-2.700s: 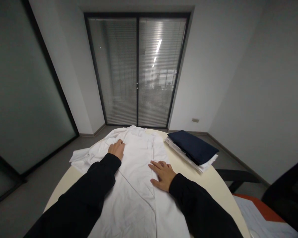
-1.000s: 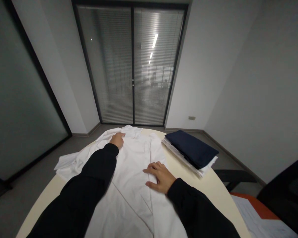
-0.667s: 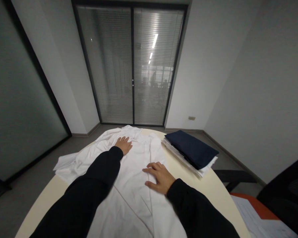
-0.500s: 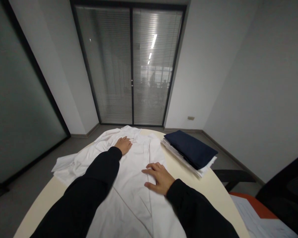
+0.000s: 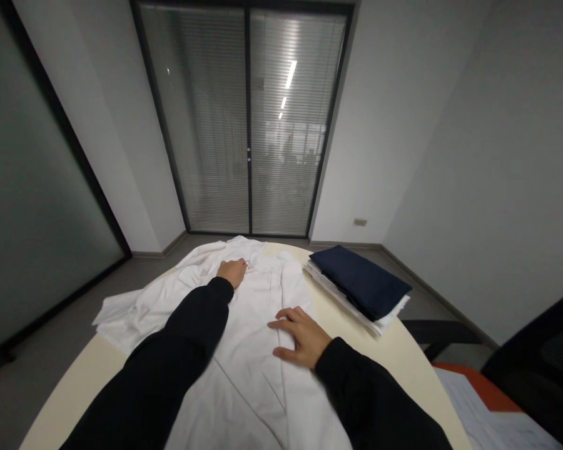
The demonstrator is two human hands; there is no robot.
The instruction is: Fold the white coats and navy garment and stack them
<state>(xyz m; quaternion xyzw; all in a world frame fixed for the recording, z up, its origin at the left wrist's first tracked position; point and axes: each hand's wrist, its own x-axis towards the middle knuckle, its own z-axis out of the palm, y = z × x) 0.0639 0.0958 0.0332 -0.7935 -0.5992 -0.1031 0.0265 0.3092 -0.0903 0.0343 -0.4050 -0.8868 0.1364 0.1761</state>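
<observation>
A white shirt (image 5: 253, 312) lies spread over the round table, with creases across its front and a bunched sleeve out to the left. Near the shirt's far end, my left hand (image 5: 233, 271) has its fingers curled in on the cloth, and a bit of fabric is raised at the fingertips. My right hand (image 5: 303, 337) rests on the shirt's right side, fingers spread and bent a little, holding nothing.
The cream tabletop (image 5: 398, 353) shows around the shirt. To the right sits a dark navy folded cloth (image 5: 361, 278) on top of white folded cloth (image 5: 385, 322). Papers (image 5: 483, 406) on an orange surface and a black chair (image 5: 544, 356) stand at the lower right.
The fingers of my left hand, spread flat on the shirt before, have drawn in and closed on the cloth. My right hand stays in place.
</observation>
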